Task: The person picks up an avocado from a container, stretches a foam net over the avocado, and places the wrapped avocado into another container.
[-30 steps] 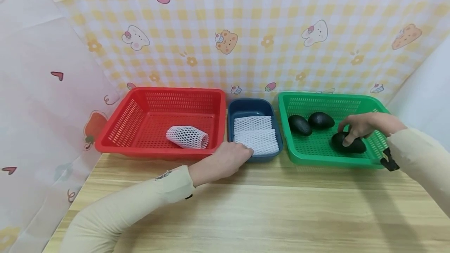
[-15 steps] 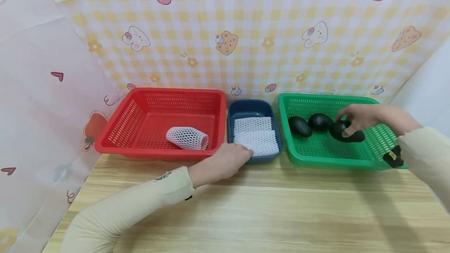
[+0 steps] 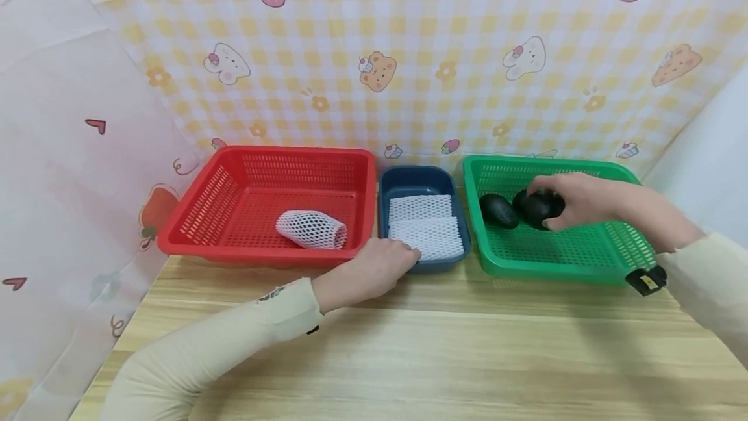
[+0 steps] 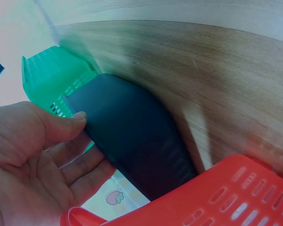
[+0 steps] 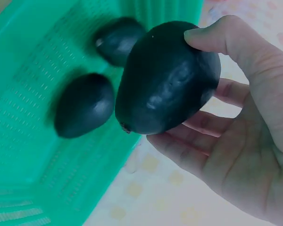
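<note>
My right hand [image 3: 581, 200] holds a dark avocado [image 5: 167, 80] between thumb and fingers, above the green basket [image 3: 555, 270]. Two more avocados, one at the basket's left end [image 3: 498, 211] and one beside it [image 5: 85, 106], lie in that basket; in the head view the held one partly covers its neighbour. With my left hand [image 3: 371, 271] I pinch the near rim of a small dark blue tub [image 4: 132, 132], the thumb outside and fingers over the edge. Flat white foam net sleeves [image 3: 426, 236] lie inside the tub.
To the left stands a red basket [image 3: 269, 252] holding one avocado-sized white foam net [image 3: 311, 229], its contents hard to make out. All the containers line up along the patterned cloth [image 3: 409, 51] at the back of the wooden table [image 3: 438, 356].
My right hand has lifted the avocado from the green basket's right part and carried it left, over the other avocados. My left hand stays on the tub's rim.
</note>
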The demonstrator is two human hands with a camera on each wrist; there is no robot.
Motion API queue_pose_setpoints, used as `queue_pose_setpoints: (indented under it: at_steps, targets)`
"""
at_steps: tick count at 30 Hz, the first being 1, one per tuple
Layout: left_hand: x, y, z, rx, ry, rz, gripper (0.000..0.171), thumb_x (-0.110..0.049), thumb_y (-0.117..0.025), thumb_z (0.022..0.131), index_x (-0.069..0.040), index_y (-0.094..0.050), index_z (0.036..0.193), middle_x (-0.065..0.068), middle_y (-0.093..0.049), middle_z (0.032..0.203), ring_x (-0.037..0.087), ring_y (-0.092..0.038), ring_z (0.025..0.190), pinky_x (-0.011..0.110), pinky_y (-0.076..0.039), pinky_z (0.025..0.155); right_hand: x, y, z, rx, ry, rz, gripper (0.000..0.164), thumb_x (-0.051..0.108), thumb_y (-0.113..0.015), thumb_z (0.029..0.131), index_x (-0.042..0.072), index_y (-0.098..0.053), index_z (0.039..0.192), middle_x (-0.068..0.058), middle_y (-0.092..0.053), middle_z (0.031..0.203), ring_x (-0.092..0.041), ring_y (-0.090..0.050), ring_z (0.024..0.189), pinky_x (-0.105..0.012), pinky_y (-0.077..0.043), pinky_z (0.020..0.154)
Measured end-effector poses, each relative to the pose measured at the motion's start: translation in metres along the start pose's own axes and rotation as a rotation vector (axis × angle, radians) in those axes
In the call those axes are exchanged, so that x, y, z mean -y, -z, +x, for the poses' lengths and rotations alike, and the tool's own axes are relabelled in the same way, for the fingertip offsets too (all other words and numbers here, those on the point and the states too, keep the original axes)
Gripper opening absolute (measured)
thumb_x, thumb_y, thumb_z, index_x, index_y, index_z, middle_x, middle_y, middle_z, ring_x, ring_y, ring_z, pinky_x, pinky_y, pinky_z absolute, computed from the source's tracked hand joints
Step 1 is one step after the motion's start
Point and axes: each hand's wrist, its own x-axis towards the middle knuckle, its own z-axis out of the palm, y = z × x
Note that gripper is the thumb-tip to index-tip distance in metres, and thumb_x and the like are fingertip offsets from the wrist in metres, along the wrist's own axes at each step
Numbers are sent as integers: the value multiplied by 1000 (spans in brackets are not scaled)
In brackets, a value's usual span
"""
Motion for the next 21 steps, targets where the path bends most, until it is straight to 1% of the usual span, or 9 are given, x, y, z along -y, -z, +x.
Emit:
queue_pose_setpoints:
  at_steps: [2,6,13,17,21]
  targets:
    - [0,0,0,5,6,-2,61,-24,-92,75,-16,-69,132,3,-72,109,18,-67,88,30,-58,74,8,0,1,-30,42,-12,51,13,-83,81,4,-60,125,-6,-62,105,-17,-50,78,-35,-43,63]
    - [0,0,0,12,10,-11,61,-23,-91,76,-16,-69,132,4,-72,110,19,-67,88,30,-58,75,22,0,0,-73,88,-30,49,12,-82,80,6,-61,124,-6,-60,107,-18,-51,82,-36,-45,66]
    - [-1,-1,0,-4,2,-13,59,-23,-91,77,-16,-69,132,4,-72,109,18,-67,88,30,-58,75,36,0,-1,-82,83,-45,50,13,-81,81,7,-61,126,-6,-60,110,-21,-51,86,-37,-45,68]
    - [-1,0,0,-6,1,-14,60,-23,-91,76,-16,-69,132,4,-72,110,18,-67,88,30,-58,74,41,1,-1,-90,96,-58,50,14,-80,82,6,-61,128,-7,-61,112,-21,-53,87,-37,-47,70]
    - [-1,0,0,-4,2,-12,61,-24,-91,76,-16,-69,132,4,-72,110,19,-67,88,30,-58,75,48,1,-1,-100,126,-58,51,15,-79,83,3,-60,128,-8,-62,113,-20,-54,87,-36,-48,70]
